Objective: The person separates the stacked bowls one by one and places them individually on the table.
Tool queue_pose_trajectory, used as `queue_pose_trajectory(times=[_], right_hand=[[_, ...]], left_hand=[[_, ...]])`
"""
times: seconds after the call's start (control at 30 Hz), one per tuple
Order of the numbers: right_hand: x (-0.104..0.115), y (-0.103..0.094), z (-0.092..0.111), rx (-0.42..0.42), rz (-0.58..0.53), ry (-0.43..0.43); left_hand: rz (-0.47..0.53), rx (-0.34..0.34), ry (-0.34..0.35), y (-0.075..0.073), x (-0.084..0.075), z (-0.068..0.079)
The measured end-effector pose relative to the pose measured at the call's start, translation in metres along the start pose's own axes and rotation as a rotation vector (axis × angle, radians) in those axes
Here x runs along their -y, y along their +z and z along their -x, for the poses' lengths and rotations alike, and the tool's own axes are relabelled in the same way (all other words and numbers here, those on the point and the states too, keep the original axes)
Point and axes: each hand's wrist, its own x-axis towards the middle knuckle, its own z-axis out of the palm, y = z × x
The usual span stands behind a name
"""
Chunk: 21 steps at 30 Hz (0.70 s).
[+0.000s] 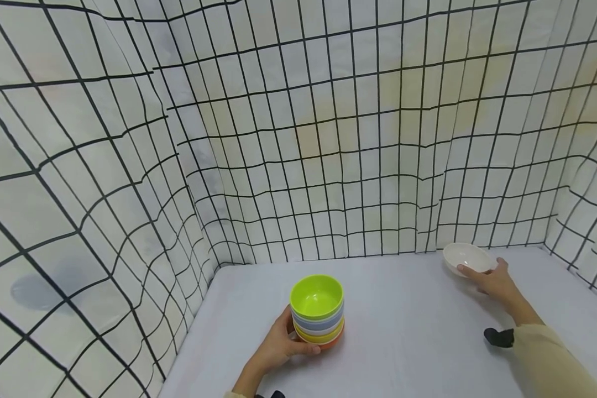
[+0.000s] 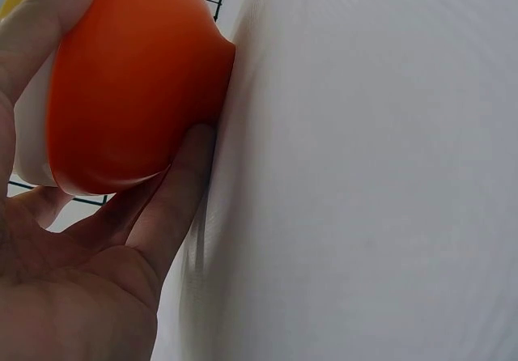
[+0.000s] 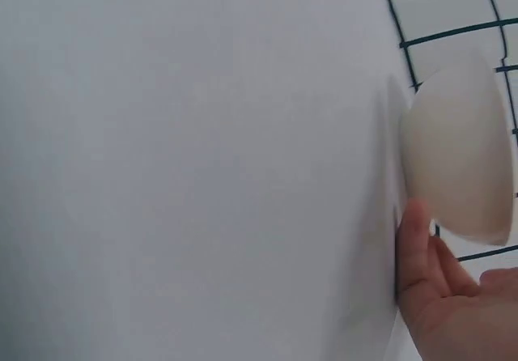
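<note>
We see the white bowl [image 1: 464,256] at the right of the frame, our right hand [image 1: 496,284] holding its near side between thumb and fingers. At lower centre, our left hand [image 1: 278,344] curls round the bowl stack [image 1: 318,316]. We judge the nesting mostly done: one bowl stays apart above the white table [image 1: 393,331].

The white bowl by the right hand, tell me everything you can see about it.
Plain, smooth and rounded, the white bowl has a thin rim and looks like plastic or ceramic. It faces mouth up, nothing visible inside, at the back right of the white tabletop; base contact is unclear. The right hand is at its near right side, thumb overlapping it; whether it's gripped I can't tell.
</note>
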Motion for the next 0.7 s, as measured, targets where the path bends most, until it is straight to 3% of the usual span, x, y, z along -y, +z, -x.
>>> queue_pose_trajectory(times=[0.17,0.3,0.47,0.7], right_hand=[[0.001,0.002,0.014,-0.027,-0.058,0.009],[0.014,0.011,0.036,-0.139,-0.073,-0.028],[0.043,0.027,0.065,-0.225,-0.030,-0.199],[0.091,0.052,0.093,-0.061,0.065,-0.533]], left_hand=[[-0.006,-0.007,-0.004,0.000,-0.001,0.000],[-0.006,-0.004,-0.002,0.001,0.000,0.000],[0.012,0.005,0.004,0.000,0.001,0.001],[0.006,0.010,0.020,-0.001,0.001,0.000]])
